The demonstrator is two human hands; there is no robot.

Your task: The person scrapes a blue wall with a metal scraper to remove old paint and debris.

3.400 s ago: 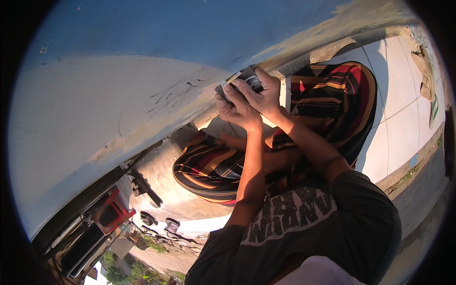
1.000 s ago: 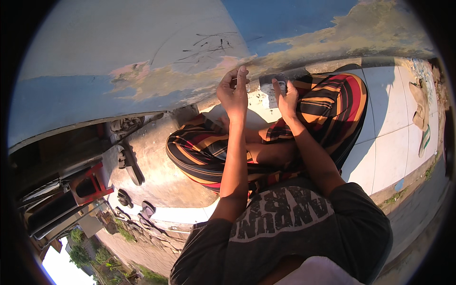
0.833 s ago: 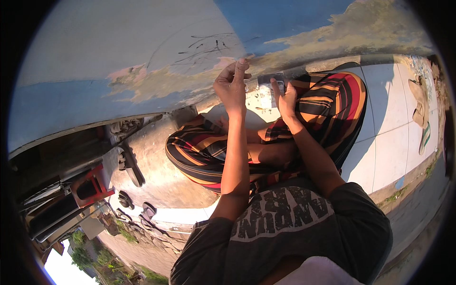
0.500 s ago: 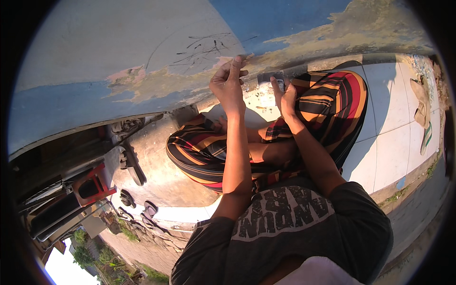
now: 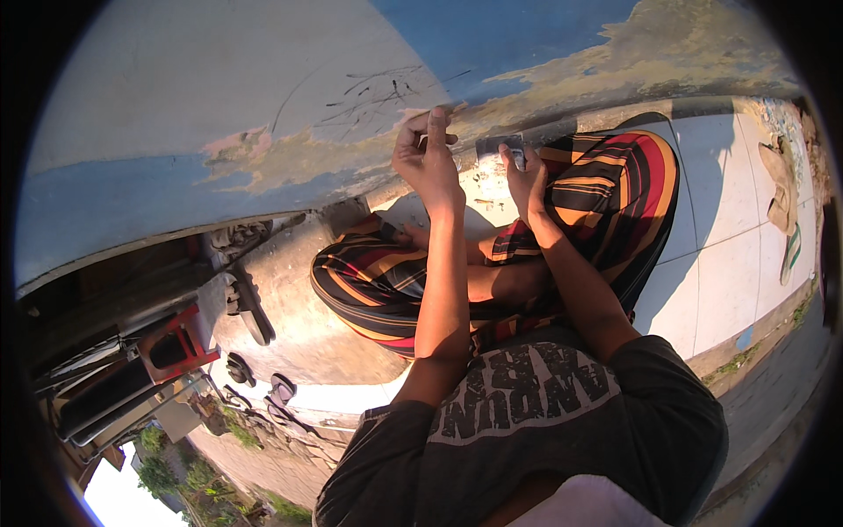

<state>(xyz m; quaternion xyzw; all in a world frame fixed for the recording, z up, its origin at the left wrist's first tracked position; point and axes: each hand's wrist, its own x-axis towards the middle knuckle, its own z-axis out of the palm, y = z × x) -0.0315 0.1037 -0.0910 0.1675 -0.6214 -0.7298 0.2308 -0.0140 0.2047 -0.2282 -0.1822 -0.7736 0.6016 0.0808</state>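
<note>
My left hand (image 5: pixel 428 160) is raised close to the wall, its fingers curled in against the thumb in a pinch. Whatever may lie between those fingertips is too small to make out. Lower and to the right, my right hand (image 5: pixel 527 180) is closed around a small dark thing with a pale glint, mostly hidden by the thumb and fingers. Just beyond that hand is a dark flat piece (image 5: pixel 488 147) by the foot of the wall. Small dark bits (image 5: pixel 484 203) lie on the sunlit tile between my knees. A striped sarong (image 5: pixel 606 176) covers my crossed legs.
The wall (image 5: pixel 307 97) with peeling blue and white paint rises close in front. Sandals (image 5: pixel 279 388) and a dark shoe (image 5: pixel 250 312) lie at the left, near a red chair (image 5: pixel 180 344). White floor tiles (image 5: pixel 724 281) and a worn brown sandal (image 5: pixel 777 189) are at the right.
The left hand has shifted slightly right and down, still pinched. My right hand holds nearly the same place and grip. The whole view has turned a little.
</note>
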